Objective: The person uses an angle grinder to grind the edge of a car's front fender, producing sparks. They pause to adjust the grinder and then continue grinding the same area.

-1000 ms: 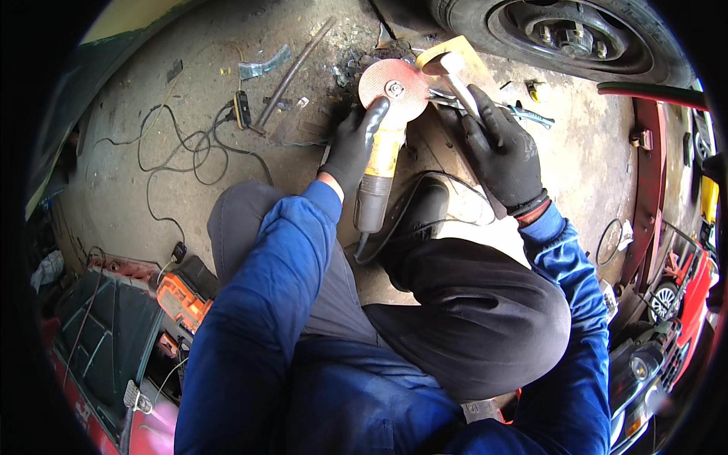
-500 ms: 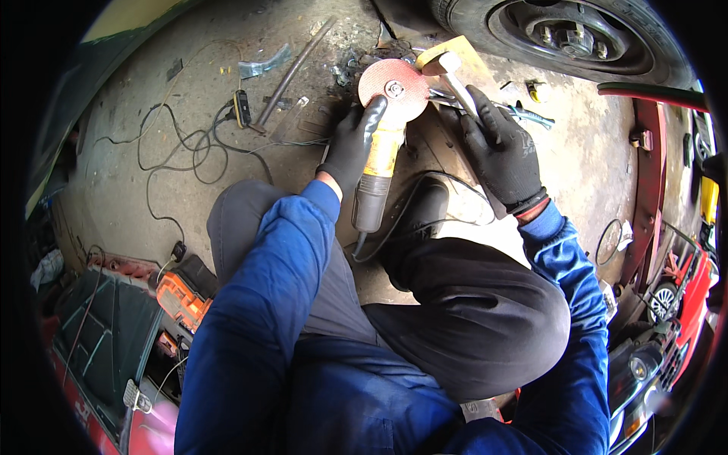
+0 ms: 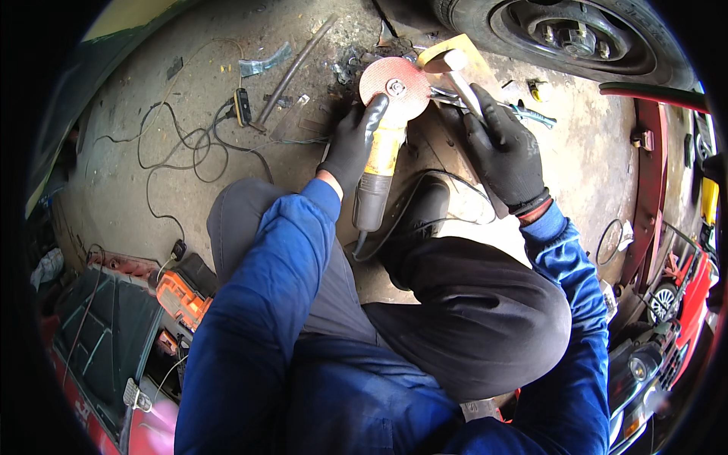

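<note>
My left hand [image 3: 349,147], in a black glove, is wrapped round the front of a yellow and grey angle grinder [image 3: 383,155], its thumb lying near the disc. A reddish cutting disc [image 3: 393,85] is fitted at the far end, face up. In my gloved right hand [image 3: 506,155] is a hammer [image 3: 456,72], gripped by its pale handle with the head just right of the disc. Under the hammer head lies a yellow board [image 3: 474,61]. Pliers-like tools with blue-green handles [image 3: 535,116] show partly behind my right hand.
A car wheel [image 3: 576,38] stands at the far right. On the floor at left are a metal bar [image 3: 297,70], a tangled black cable [image 3: 199,144] and a small black and yellow device [image 3: 242,108]. An orange tool [image 3: 182,294] lies by my left knee. A red beam [image 3: 646,189] runs along the right.
My right hand and the hammer have shifted very slightly, the hammer head a little to the right and up. The left hand and the grinder look almost still.
</note>
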Demonstrator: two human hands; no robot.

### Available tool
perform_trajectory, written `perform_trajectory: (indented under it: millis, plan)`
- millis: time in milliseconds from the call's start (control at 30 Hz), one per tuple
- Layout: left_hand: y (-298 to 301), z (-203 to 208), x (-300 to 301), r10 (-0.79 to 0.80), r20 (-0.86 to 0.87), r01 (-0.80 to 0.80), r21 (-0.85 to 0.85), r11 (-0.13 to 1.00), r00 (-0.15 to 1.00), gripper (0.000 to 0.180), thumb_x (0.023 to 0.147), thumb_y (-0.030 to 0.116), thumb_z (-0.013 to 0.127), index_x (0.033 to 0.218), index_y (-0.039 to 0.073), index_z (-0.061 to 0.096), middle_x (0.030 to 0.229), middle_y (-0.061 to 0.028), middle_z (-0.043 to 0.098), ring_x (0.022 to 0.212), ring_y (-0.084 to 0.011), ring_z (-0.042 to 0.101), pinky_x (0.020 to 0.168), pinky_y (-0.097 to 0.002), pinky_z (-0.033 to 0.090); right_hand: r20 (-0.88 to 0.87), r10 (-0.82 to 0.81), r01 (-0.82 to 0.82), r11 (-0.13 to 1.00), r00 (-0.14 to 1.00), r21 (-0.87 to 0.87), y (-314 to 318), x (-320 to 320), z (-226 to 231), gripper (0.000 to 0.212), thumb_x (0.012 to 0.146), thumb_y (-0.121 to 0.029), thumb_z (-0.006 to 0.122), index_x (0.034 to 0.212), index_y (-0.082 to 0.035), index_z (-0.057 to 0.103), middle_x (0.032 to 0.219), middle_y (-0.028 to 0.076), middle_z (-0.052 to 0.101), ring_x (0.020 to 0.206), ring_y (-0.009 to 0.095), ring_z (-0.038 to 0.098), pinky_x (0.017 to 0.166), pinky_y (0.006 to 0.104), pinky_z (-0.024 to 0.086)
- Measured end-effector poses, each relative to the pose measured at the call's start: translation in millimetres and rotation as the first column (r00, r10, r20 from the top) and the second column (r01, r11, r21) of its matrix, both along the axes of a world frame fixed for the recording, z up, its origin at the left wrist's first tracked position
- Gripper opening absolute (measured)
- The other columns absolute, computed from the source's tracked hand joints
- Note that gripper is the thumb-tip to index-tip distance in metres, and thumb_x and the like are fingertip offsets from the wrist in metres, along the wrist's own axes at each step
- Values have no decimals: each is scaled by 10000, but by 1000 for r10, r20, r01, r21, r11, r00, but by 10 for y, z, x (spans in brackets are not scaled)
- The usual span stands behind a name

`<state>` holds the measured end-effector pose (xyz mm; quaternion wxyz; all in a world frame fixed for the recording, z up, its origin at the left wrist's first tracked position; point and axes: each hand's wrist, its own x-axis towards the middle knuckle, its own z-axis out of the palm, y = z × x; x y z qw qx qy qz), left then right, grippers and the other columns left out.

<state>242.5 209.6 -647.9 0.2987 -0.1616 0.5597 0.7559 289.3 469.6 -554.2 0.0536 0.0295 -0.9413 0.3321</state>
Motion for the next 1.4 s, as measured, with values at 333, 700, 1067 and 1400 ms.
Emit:
perform_trajectory:
  millis: [333, 700, 1067, 1400]
  plan:
    - [2, -8, -8, -5, -16, 5, 26, 1000, 1000, 565, 1142, 539, 698, 1328, 5, 693, 1048, -123, 810, 862, -202, 808, 772, -354, 658, -69, 33, -27, 996, 997, 84, -10, -21, 4, 526, 1069, -255, 803, 1564, -114, 691, 1148, 242, 803, 963, 422, 812, 815, 484, 650]
    - [-14, -121, -4, -6, -84, 2, -43, 999, 996, 593, 1145, 573, 677, 1372, 27, 722, 1048, -103, 818, 841, -191, 801, 741, -350, 662, -19, -15, 16, 1000, 1000, 25, -9, -1, 16, 501, 1070, -240, 800, 1537, -87, 703, 1094, 240, 797, 953, 430, 809, 805, 493, 643]
    - [-4, -11, 7, -10, -17, 10, 24, 1000, 1000, 590, 1149, 574, 672, 1370, 29, 721, 1044, -105, 814, 825, -185, 795, 737, -340, 662, -16, -3, 4, 1000, 1000, 16, -21, 3, 6, 490, 1079, -251, 793, 1542, -112, 708, 1068, 222, 799, 911, 420, 804, 792, 476, 639]
    - [-108, -46, -2, -60, -7, 61, 157, 986, 998, 532, 1148, 479, 690, 1428, 27, 694, 1134, -111, 807, 931, -194, 801, 831, -359, 667, -23, -47, 46, 999, 999, -17, -2, -5, 30, 494, 1077, -229, 793, 1546, -102, 704, 1151, 240, 804, 962, 416, 820, 825, 474, 651]
